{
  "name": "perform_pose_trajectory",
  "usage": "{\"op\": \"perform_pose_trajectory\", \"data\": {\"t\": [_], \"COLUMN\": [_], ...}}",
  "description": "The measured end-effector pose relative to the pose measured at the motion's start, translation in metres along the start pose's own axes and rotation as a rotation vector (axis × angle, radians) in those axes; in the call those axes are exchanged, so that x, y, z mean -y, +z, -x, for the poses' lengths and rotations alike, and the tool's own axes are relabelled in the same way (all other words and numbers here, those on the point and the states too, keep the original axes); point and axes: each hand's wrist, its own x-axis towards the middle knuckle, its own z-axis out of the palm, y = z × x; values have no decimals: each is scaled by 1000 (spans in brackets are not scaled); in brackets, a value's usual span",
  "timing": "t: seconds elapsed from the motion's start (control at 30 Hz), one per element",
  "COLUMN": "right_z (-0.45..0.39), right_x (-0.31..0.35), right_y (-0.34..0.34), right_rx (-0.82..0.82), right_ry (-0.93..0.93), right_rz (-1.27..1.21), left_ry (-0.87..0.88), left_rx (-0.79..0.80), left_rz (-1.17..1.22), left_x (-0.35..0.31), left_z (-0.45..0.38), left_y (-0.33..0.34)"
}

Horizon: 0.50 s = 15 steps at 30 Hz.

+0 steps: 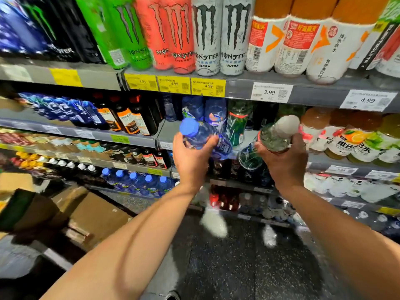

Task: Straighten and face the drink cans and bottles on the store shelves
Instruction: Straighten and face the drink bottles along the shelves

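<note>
My left hand (192,158) grips a blue-capped bottle (201,135) with a blue label, tilted with its cap toward me. My right hand (283,161) grips a grey-capped clear bottle (278,133) with a green-tinted body, also tilted toward me. Both bottles hang in front of the second shelf (164,131), where more blue bottles (214,111) and a green bottle (238,120) stand at the back. Monster cans (207,35) in green, red and white line the top shelf.
Orange-capped white-label bottles (296,42) stand right of the cans. Fruit drink bottles (346,137) fill the second shelf at right, dark bottles (127,118) at left. Cardboard boxes (93,213) sit on the floor at lower left. Blue-capped bottles (138,180) line a lower shelf.
</note>
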Motion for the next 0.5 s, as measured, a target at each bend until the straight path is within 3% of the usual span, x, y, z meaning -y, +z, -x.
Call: {"op": "perform_pose_trajectory", "data": {"t": [0.2, 0.5], "right_z": [11, 34], "right_x": [40, 67], "right_y": [42, 92], "right_rx": [47, 61], "right_ry": [-48, -87], "right_rz": [-42, -45], "left_ry": [-32, -44], "left_rx": [-256, -197], "left_rz": [-37, -7], "left_x": [-2, 15], "left_z": [-38, -103], "left_y": [-70, -104]}}
